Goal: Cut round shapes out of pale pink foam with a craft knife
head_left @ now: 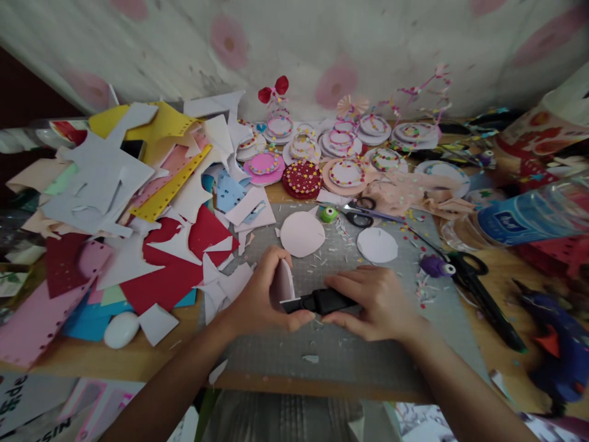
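Observation:
My left hand (267, 291) is closed around a curved pale paper piece (286, 283), its thumb low near the tip of a black tool. This black tool (329, 301), which looks like a small stapler, is gripped in my right hand (372, 301). Its narrow front end meets the lower edge of the paper; the exact contact is partly hidden by my fingers. Just beyond my hands, a pale pink paper disc (302, 234) and a white paper disc (378, 245) lie flat on the grey cutting mat (350, 362). A green craft punch (328, 214) sits between them.
Coloured paper scraps (175, 258) pile up at left. Decorated paper circles (302, 178) line the back. Scissors (359, 215), larger black scissors (483, 294), a purple punch (437, 266), a blue glue gun (559, 337) and a clear bottle (529, 212) occupy the right.

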Available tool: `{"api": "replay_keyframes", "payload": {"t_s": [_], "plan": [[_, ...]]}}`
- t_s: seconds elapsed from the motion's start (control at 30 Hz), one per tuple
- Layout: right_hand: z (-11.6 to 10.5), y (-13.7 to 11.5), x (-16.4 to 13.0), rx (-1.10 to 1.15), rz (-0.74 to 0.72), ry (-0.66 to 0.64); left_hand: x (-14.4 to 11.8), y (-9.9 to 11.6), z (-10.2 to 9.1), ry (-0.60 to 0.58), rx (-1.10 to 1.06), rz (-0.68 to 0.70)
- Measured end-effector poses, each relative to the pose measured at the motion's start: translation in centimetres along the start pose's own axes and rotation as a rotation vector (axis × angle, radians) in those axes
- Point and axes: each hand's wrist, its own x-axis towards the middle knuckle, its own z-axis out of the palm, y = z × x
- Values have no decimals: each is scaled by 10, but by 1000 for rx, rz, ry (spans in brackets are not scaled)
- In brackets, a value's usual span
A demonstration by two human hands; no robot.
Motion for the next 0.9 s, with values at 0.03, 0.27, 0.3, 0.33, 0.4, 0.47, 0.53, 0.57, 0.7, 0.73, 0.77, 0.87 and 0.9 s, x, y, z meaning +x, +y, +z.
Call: {"api": "replay_keyframes", "payload": {"t_s": [0.03,0.27,0.3,0.33,0.4,0.47,0.53,0.57,0.7,0.73,0.77,0.87,0.9], "plan": [[0,0,0,-2,2,5,0,1,0,-1,11,-7],[1,0,1,-14,3,17,2,5,-1,-17,49,-10],[1,0,1,-15,9,20,2,6,-1,-17,52,-4],[1,0,1,-13,15,22,3,7,-1,-20,53,0],[1,0,1,-8,26,29,3,8,-1,-25,40,3],[1,1,1,-6,40,51,2,7,-1,-32,11,-13],[0,1,0,-7,49,70,0,6,-1,-39,-14,-47],[-1,2,0,-4,44,66,-1,5,-1,-41,-18,-68],[-1,1,0,18,-18,-15,-4,1,0,-44,1,-108],[0,1,0,17,-20,-20,-4,0,0,-48,10,-108],[0,1,1,13,-16,-14,-4,0,0,-50,19,-106],[1,2,1,-35,43,46,-6,1,-1,-55,46,-100],[1,4,1,-67,78,78,-6,2,-1,-69,46,-101]]}}
